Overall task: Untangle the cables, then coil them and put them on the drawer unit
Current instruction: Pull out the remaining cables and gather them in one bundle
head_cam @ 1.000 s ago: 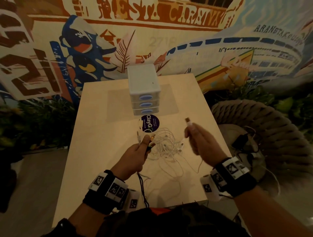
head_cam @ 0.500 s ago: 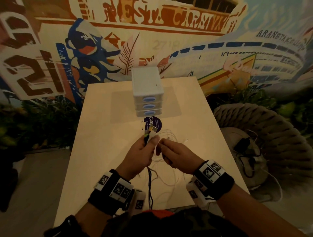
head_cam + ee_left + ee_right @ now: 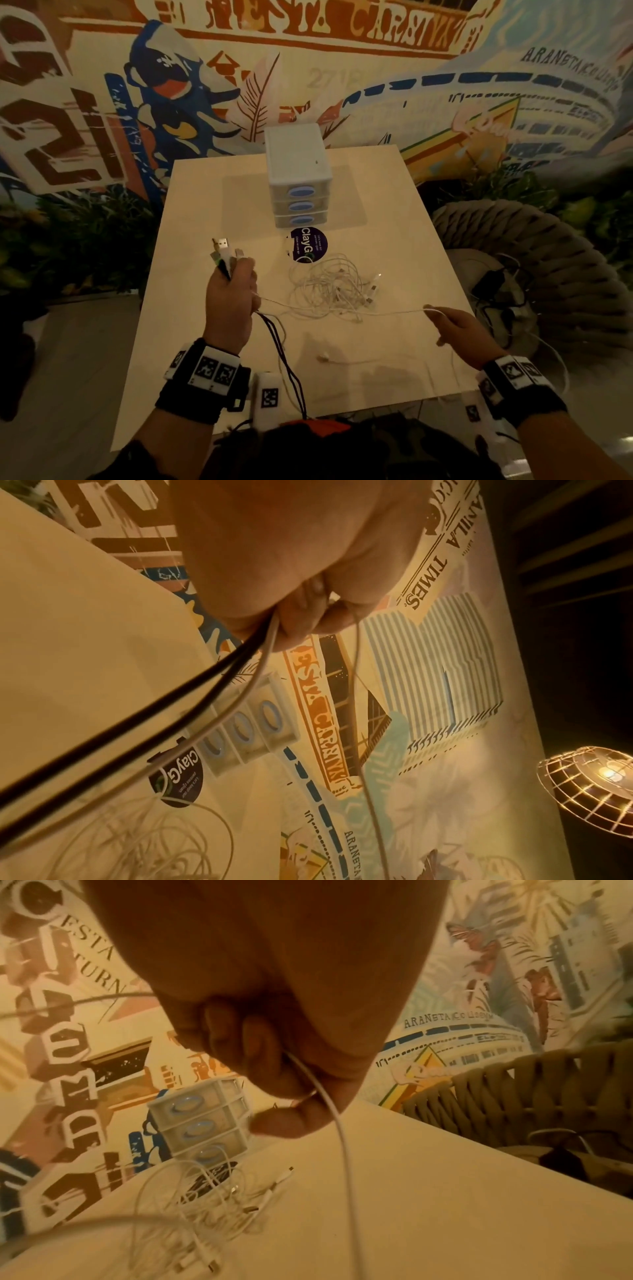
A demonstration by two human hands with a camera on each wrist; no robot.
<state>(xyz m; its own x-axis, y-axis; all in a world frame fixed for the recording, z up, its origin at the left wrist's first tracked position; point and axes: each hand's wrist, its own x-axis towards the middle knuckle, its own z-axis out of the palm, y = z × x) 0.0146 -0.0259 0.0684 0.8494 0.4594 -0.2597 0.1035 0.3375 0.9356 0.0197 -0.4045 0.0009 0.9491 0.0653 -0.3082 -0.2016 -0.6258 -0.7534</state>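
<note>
My left hand (image 3: 236,284) grips a bundle of cable ends, with USB plugs (image 3: 222,248) sticking up above the fist; two dark cables (image 3: 284,363) and white ones hang from it (image 3: 240,653). A white cable (image 3: 342,310) runs taut from that fist to my right hand (image 3: 445,318), which pinches it (image 3: 315,1093) over the table's right side. A tangle of white cables (image 3: 335,284) lies on the table between the hands, in front of the white three-drawer unit (image 3: 298,178).
A round dark sticker (image 3: 308,245) lies before the drawer unit. A loose white cable end (image 3: 323,358) rests near the light wooden table's (image 3: 205,205) front. A woven rope chair (image 3: 534,260) holding dark cables stands right of the table. A mural wall is behind.
My hands were together in front of the drawer unit; they have since drawn apart, the left going left with the plugs, the right pulling a white cable out to the right.
</note>
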